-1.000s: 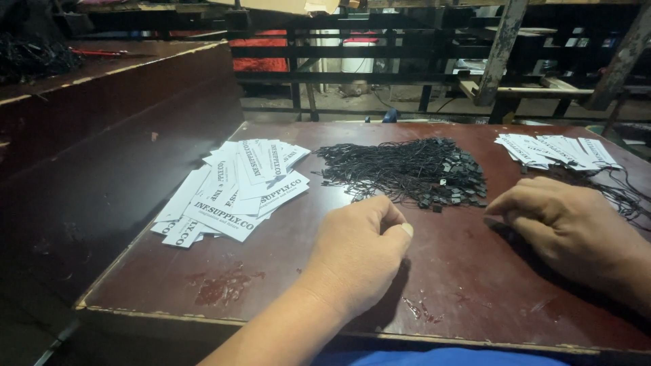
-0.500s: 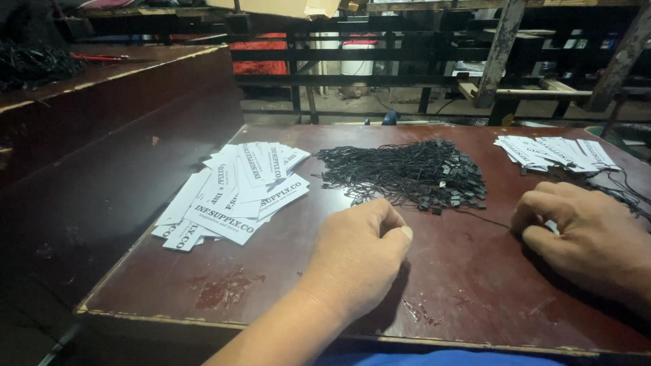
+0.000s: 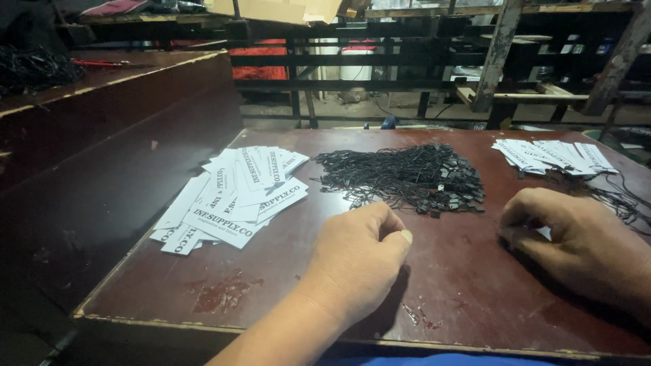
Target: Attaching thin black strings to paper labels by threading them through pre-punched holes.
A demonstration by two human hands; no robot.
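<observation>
My left hand (image 3: 359, 256) rests on the dark red table (image 3: 271, 285) with its fingers curled shut, thumb against forefinger, and nothing visible in it. It lies just in front of a pile of black string loops with small plastic locks (image 3: 407, 177). My right hand (image 3: 576, 240) lies at the right, with its fingers closed over a small white tag (image 3: 543, 232) of which only a corner shows. A spread stack of white printed paper tags (image 3: 234, 196) lies to the left of my left hand.
A second heap of white tags (image 3: 553, 156) with black strings attached (image 3: 620, 196) lies at the back right. A higher dark wooden bench (image 3: 102, 135) runs along the left. Behind the table stand dark metal racks (image 3: 420, 61).
My right hand has slid a little to the right and toward me, closing over the white tag. My left hand has stayed where it was.
</observation>
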